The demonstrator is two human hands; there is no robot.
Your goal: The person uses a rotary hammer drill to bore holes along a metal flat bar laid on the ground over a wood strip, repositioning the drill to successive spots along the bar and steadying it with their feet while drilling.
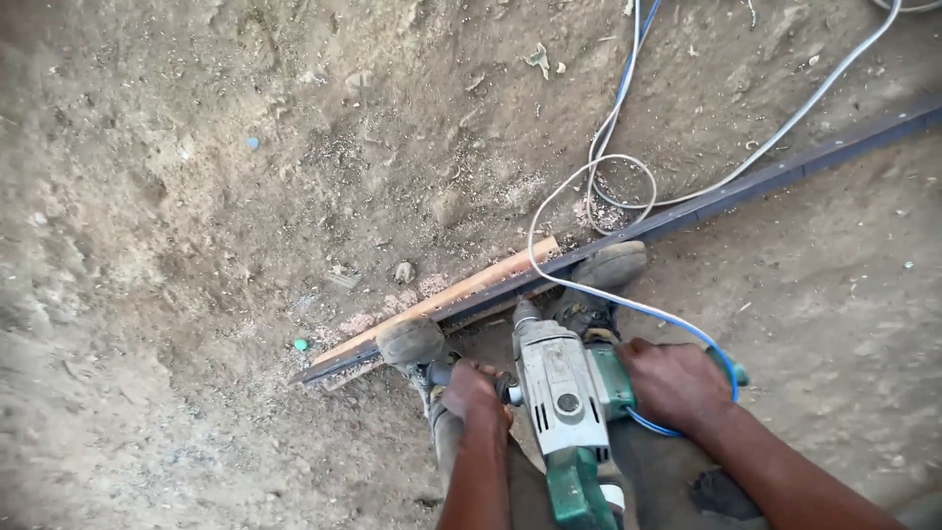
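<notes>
Over the steel bar [687, 211] pinned by both shoes, the heavy, rigid drill [559, 388] pointed down, left hand [473, 391] wrapped tight around its side handle, right hand [677, 383] clenched on its body.

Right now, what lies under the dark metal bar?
A wooden strip shows under the dark metal bar, both on dirt ground. Two shoes pin the bar, hiding parts beneath.

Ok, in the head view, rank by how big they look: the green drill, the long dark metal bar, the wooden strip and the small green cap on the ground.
1. long dark metal bar
2. green drill, though it is nearer the camera
3. wooden strip
4. small green cap
</notes>
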